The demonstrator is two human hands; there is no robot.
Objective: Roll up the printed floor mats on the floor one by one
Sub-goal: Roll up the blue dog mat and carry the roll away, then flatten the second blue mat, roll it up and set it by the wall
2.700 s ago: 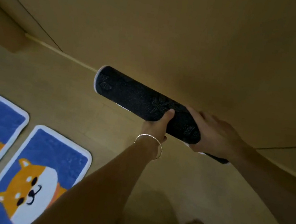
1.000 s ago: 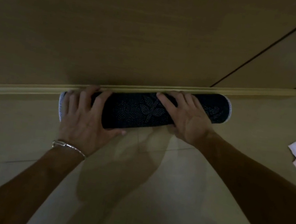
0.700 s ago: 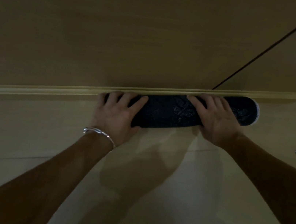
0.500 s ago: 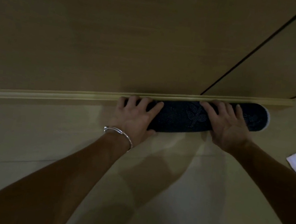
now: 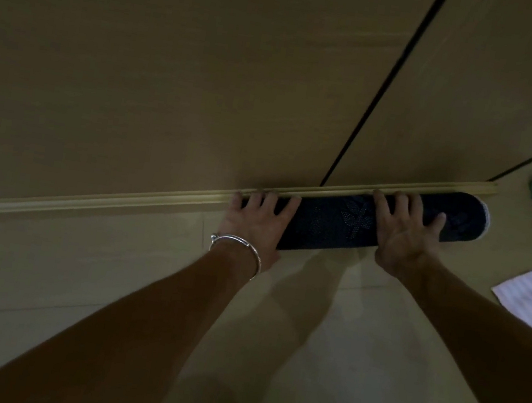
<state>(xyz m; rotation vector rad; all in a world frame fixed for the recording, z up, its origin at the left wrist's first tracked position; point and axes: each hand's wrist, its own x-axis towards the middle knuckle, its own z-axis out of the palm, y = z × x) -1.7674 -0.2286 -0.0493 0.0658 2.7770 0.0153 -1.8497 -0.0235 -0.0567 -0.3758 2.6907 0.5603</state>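
As left hand point(image 5: 254, 223), right hand point(image 5: 404, 237) press, mat point(image 5: 333, 223) seemingly lies beneath.

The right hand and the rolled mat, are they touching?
Touching. The head view shows the right hand lying on top of the rolled mat, fingers spread across it, no gap visible.

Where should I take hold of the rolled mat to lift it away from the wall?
Grip the rolled mat around its bare middle, between the left hand and right hand, coming from above and the near side: its far side lies against the wall rail.
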